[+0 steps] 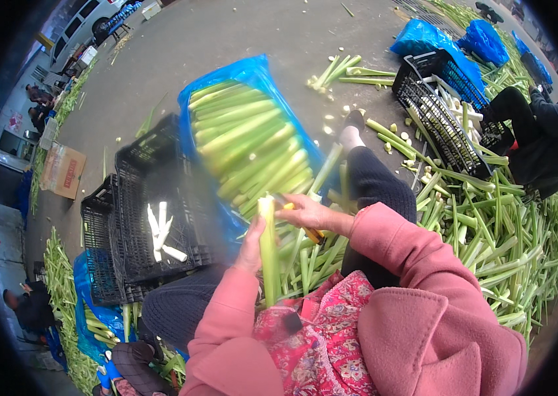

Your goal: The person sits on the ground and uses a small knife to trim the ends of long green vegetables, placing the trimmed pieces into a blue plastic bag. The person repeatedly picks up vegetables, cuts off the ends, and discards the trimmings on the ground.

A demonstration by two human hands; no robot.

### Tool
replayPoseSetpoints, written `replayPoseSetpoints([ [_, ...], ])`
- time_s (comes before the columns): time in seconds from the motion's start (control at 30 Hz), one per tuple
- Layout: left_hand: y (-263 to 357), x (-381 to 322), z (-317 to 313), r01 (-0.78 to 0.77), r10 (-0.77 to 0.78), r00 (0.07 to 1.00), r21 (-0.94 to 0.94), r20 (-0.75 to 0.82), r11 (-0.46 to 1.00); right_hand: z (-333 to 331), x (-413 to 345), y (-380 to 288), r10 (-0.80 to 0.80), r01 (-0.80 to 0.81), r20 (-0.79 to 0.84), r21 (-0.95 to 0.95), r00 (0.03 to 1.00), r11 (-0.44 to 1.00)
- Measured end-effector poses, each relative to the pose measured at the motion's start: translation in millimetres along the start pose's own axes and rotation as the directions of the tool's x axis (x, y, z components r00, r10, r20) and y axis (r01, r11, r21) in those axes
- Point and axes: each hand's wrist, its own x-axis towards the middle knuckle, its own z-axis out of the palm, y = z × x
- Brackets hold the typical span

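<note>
In my left hand (249, 247) I hold a thick green-husked shoot (270, 262), apparently water bamboo, upright above my lap. My right hand (304, 212) grips a knife with an orange-and-black handle (314, 235) beside the shoot's pale top end; the blade is blurred. Just beyond my hands, a blue plastic bag (254, 67) lies open around a stack of green shoots (244, 133). Several peeled white shoots (161, 230) rest in a black plastic crate (133, 148) to the left. Loose green husks (308, 262) lie between my legs.
Right of me spreads a big heap of husks (496, 252). Behind it stands another black crate (437, 119) with white shoots, near a seated person (531, 143). Cut ends (328, 129) dot the pavement. A cardboard box (62, 171) and another person's legs (133, 369) are at left.
</note>
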Motion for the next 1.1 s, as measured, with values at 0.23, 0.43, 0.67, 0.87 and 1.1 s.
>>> replayPoseSetpoints([
  [0.23, -12.2, 7.7, 3.5, -0.135, 0.156, 0.985, 0.225, -0.076, 0.965, -3.0, 6.3, 6.3, -0.023, 0.024, -0.047, 0.025, 0.999, 0.999],
  [0.43, -9.6, 12.6, -9.7, -0.087, 0.089, 0.996, 0.094, -0.025, 0.992, -17.7, 21.5, 25.7, 0.004, 0.002, -0.193, 0.033, 0.981, 0.999],
  [0.67, -9.6, 14.1, 2.5, -0.253, 0.264, 0.954, 0.089, -0.141, 0.963, -17.5, 26.7, 32.7, -0.352, 0.025, -0.303, -0.726, 0.886, 0.688],
  [0.87, -8.7, 11.5, 8.7, -0.214, 0.278, 0.955, 0.403, -0.105, 0.890, -1.8, 16.2, -7.0, -0.253, 0.127, -0.110, -0.637, 0.961, 0.760],
  [1.1, -33.4, 21.7, -0.4, -0.166, 0.308, 0.940, 0.587, -0.150, 0.792, -1.1, 22.4, 30.7, -0.175, 0.064, -0.174, -0.506, 0.969, 0.860],
])
